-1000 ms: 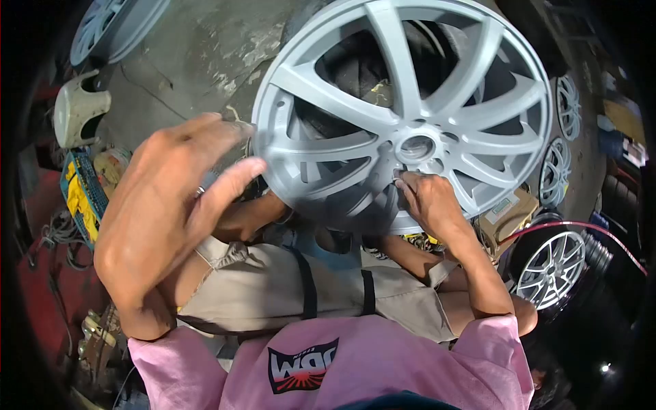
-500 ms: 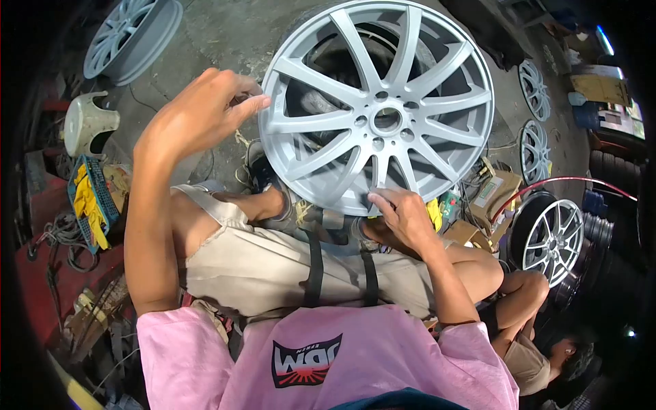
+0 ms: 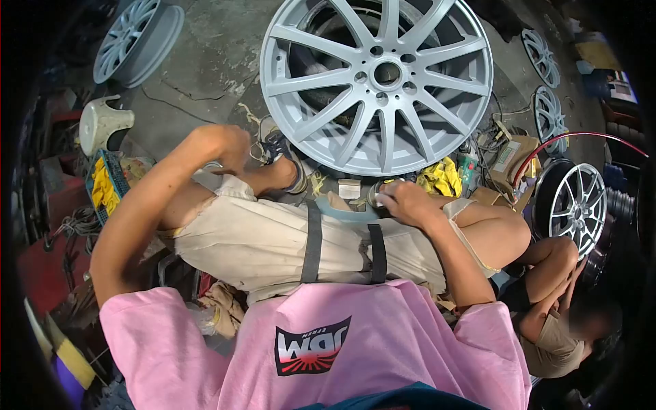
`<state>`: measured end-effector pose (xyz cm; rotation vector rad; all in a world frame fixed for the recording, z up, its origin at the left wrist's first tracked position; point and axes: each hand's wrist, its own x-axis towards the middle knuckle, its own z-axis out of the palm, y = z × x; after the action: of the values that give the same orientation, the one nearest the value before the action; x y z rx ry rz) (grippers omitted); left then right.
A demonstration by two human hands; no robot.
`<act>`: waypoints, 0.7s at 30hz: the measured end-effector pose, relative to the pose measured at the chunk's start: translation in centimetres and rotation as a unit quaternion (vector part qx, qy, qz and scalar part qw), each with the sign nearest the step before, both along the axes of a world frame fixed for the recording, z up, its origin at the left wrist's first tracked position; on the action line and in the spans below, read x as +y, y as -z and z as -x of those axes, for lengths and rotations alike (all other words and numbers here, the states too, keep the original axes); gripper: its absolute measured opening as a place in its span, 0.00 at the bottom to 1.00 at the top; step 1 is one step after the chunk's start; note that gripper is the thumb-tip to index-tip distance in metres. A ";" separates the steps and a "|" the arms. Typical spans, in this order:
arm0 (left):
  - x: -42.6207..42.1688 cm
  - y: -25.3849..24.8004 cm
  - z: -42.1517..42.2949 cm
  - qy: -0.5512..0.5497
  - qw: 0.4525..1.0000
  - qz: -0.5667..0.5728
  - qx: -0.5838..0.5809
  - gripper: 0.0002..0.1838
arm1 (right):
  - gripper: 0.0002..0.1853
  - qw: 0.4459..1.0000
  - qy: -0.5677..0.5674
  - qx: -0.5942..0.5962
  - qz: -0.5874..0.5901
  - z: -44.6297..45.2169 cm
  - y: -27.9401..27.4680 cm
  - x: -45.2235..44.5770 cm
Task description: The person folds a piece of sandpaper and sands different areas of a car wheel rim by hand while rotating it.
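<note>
The rim (image 3: pixel 432 78) sits face up just beyond your feet, its spokes and bolt holes turned toward you, which probably puts the whole face within easy reach. A dark round shape shows through the spokes, perhaps a support that lifts it off the floor (image 3: pixel 212 41). The yellow cloth (image 3: pixel 441 178) lies beside its near edge, handy for your right side.

Your left arm bends sharply at the elbow, its hand (image 3: pixel 234 147) raised left of the rim and apart from it; blur hides whether its fingers close on anything. Your right hand (image 3: pixel 410 203) hangs low over your shorts (image 3: pixel 273 239), fingers bent inward, nearest the rim's lower edge; you can't tell if it grips something.
</note>
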<state>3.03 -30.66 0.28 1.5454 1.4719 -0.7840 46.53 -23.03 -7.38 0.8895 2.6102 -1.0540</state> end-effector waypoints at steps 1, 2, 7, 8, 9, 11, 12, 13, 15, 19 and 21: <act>-0.8 2.2 1.3 0.078 0.996 0.051 0.012 0.18 | 0.26 0.997 -0.066 -0.015 -0.034 0.6 0.4 -0.6; -1.3 2.5 2.3 0.117 0.990 0.078 0.021 0.18 | 0.24 0.988 -0.123 -0.084 -0.043 1.7 0.2 -0.9; -1.5 -1.2 2.6 -0.001 0.998 0.060 -0.030 0.23 | 0.21 0.975 -0.194 -0.101 0.028 5.0 4.0 -3.2; -1.2 -2.5 2.0 0.024 0.999 0.031 -0.011 0.26 | 0.19 0.965 -0.223 -0.136 0.024 6.0 5.3 -3.5; -1.1 -3.3 2.0 0.025 0.999 0.031 -0.010 0.26 | 0.18 0.952 -0.253 -0.170 0.021 6.9 6.6 -3.7; -1.0 -4.6 2.2 -0.004 0.997 0.058 -0.041 0.30 | 0.15 0.953 -0.247 -0.172 0.007 8.7 8.7 -4.3; -1.4 -5.2 2.4 -0.005 0.997 0.059 -0.039 0.30 | 0.13 0.954 -0.242 -0.176 -0.008 9.4 9.7 -4.8; -2.1 -5.8 2.5 -0.057 0.995 0.016 -0.075 0.33 | 0.13 0.954 -0.243 -0.174 -0.009 9.9 10.9 -5.3; -2.5 -7.3 2.2 -0.105 0.988 -0.027 -0.112 0.39 | 0.10 0.975 -0.186 -0.095 -0.070 10.6 13.4 -6.3; -1.8 -9.5 1.6 -0.226 0.963 -0.137 -0.049 0.47 | 0.10 0.980 -0.118 0.130 -0.093 12.1 19.9 -7.1; -1.5 -10.9 1.7 -0.262 0.947 -0.184 -0.032 0.49 | 0.10 0.977 -0.109 0.151 -0.103 13.0 21.1 -7.1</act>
<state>1.32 -32.20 11.21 1.3169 1.9398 -0.1483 33.58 -30.11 -28.46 0.4910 3.0281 -0.9355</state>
